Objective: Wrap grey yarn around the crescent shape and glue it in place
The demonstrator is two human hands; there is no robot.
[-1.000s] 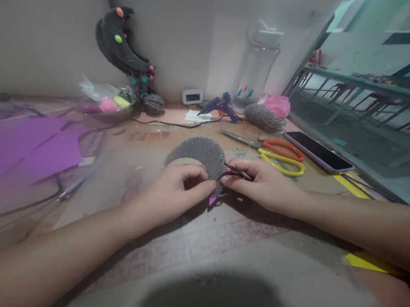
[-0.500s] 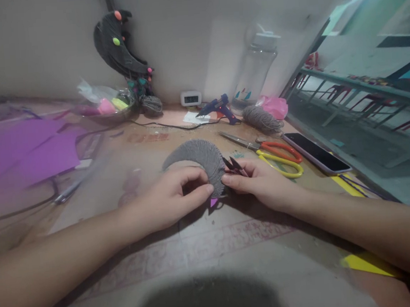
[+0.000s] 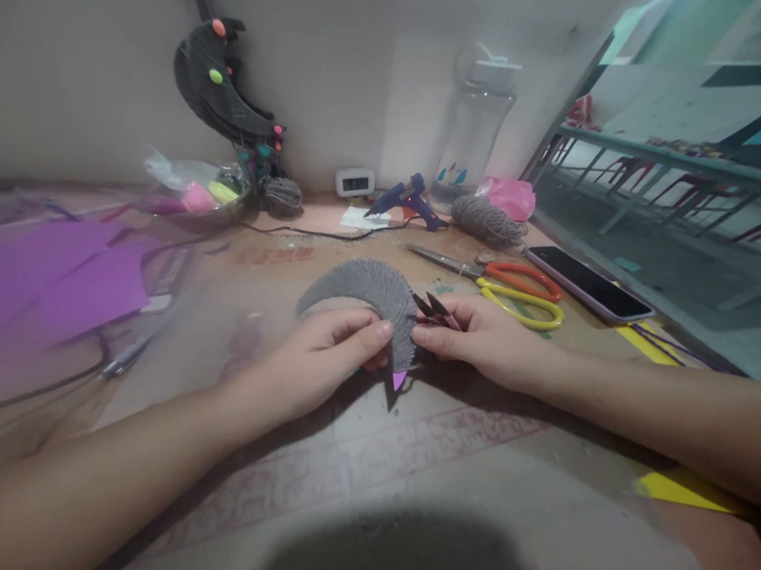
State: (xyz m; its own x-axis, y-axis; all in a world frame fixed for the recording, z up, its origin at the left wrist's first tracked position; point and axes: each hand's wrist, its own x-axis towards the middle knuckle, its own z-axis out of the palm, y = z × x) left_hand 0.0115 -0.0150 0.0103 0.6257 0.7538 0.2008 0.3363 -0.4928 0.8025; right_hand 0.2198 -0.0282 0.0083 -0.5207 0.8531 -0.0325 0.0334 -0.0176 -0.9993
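A crescent wrapped in grey yarn (image 3: 384, 289) is held above the middle of the table, with a purple tip (image 3: 399, 380) bare at its lower end. My left hand (image 3: 349, 344) is closed on its inner edge, thumb on top. At the outer edge my right hand (image 3: 469, 331) grips small dark thread snips (image 3: 436, 310), whose two pointed blades stand apart and aim up and left. The thumb of that hand also touches the yarn on the crescent's side. The snips' handles are hidden in the palm.
Large scissors (image 3: 485, 277) and a phone (image 3: 591, 284) lie to the right. Behind are a glue gun (image 3: 406, 202), a grey yarn skein (image 3: 486, 220), a bottle (image 3: 478, 137) and a small clock (image 3: 355, 182). Purple sheets (image 3: 57, 284) lie left; a decorated dark crescent (image 3: 216, 87) hangs behind.
My left thumb has shifted up onto the crescent. The crescent has turned slightly, and more of its purple tip shows. My right hand with the snips has hardly moved.
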